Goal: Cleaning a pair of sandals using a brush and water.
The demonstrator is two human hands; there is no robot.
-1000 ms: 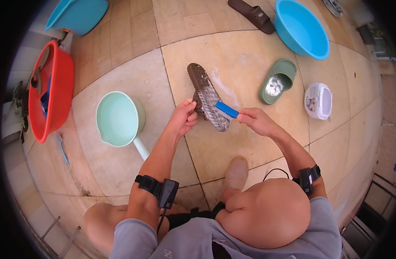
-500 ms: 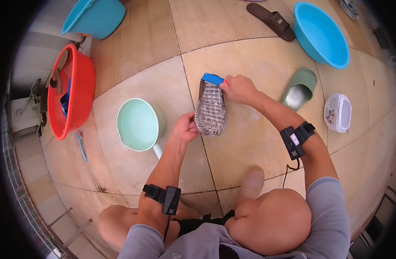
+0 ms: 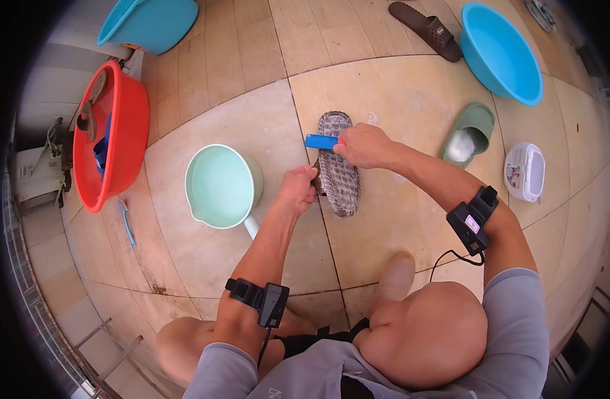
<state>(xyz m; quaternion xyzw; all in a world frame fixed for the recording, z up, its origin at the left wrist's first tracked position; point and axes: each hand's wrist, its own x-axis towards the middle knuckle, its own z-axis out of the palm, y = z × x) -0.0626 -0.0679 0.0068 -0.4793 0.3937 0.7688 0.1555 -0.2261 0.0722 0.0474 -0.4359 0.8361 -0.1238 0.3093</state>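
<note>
A dark slipper (image 3: 338, 169) lies sole-up on the tiled floor in front of me. My left hand (image 3: 297, 189) grips its left edge near the heel end. My right hand (image 3: 363, 145) holds a blue brush (image 3: 320, 141) across the far end of the sole. A pale green water scoop (image 3: 222, 186) with a white handle sits just left of my left hand.
A red basin (image 3: 115, 143) with items stands at the left, a blue basin (image 3: 148, 23) behind it. Another blue basin (image 3: 501, 53) and a brown slipper (image 3: 426, 30) lie far right. A green slipper (image 3: 466, 133) with foam and a white container (image 3: 524, 171) are at the right.
My right hand has swept the brush from the near end of the sole up to the far end. My left hand stays on the slipper's edge.
</note>
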